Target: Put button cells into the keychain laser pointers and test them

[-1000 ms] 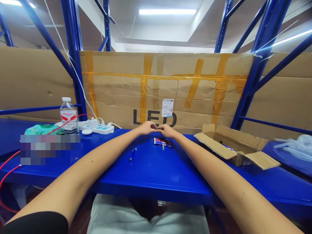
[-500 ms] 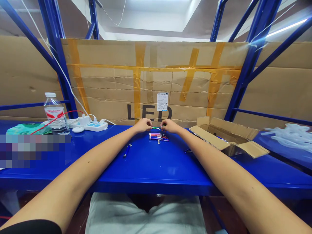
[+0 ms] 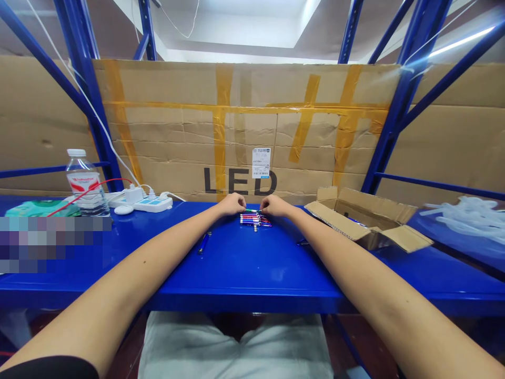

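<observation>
A green pen (image 3: 251,211) lies crosswise at the far side of the blue table, its two ends between my hands. My left hand (image 3: 232,203) pinches its left end with closed fingers. At the other end, the fingertips of my right hand (image 3: 273,206) are closed on the pen. Just in front of it, several red, purple and blue pens (image 3: 249,219) lie side by side in a row. A single blue pen (image 3: 204,243) rests apart, near my left forearm. Beside my right forearm, a dark pen (image 3: 303,242) is partly hidden.
An open cardboard box (image 3: 335,222) stands at right, with pens inside. White plastic wrap (image 3: 463,218) lies farther right. To the left are a water bottle (image 3: 84,184), a power strip (image 3: 148,202) and a green packet (image 3: 41,208). Large cardboard (image 3: 177,137) closes off the back.
Both hands have brought the green pen slightly nearer to me, up against the row of pens. The view has shifted a little; the other things stay where they were.
</observation>
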A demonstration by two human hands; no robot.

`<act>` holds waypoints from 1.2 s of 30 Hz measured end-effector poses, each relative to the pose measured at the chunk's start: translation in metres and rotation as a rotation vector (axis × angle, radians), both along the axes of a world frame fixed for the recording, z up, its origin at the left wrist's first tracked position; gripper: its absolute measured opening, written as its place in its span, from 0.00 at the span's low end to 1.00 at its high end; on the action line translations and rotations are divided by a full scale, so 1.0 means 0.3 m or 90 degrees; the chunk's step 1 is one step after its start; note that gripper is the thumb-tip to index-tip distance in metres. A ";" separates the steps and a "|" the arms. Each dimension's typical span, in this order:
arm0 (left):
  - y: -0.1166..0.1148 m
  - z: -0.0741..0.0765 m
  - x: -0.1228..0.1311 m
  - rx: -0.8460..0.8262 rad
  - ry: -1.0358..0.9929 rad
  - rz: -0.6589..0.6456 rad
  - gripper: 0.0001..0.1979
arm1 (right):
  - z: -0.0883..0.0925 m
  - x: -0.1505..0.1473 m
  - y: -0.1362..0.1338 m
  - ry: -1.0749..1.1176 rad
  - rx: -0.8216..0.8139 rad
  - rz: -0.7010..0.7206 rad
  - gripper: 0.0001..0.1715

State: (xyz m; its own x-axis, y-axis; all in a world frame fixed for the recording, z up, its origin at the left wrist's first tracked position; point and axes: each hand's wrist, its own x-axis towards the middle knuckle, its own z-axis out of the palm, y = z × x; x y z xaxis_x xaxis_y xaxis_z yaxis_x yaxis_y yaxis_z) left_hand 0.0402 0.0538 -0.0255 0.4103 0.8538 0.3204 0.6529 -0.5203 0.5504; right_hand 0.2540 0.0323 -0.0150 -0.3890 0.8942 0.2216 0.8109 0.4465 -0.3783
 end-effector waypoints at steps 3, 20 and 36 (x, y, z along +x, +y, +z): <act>0.001 0.001 -0.001 -0.017 0.013 -0.001 0.05 | 0.002 -0.004 -0.006 -0.022 -0.004 0.004 0.05; -0.010 0.018 -0.001 -0.049 0.062 -0.043 0.16 | 0.025 -0.002 -0.028 -0.110 -0.030 0.021 0.07; -0.007 0.024 -0.010 -0.061 0.067 -0.056 0.18 | 0.012 -0.030 -0.039 -0.105 -0.013 0.035 0.18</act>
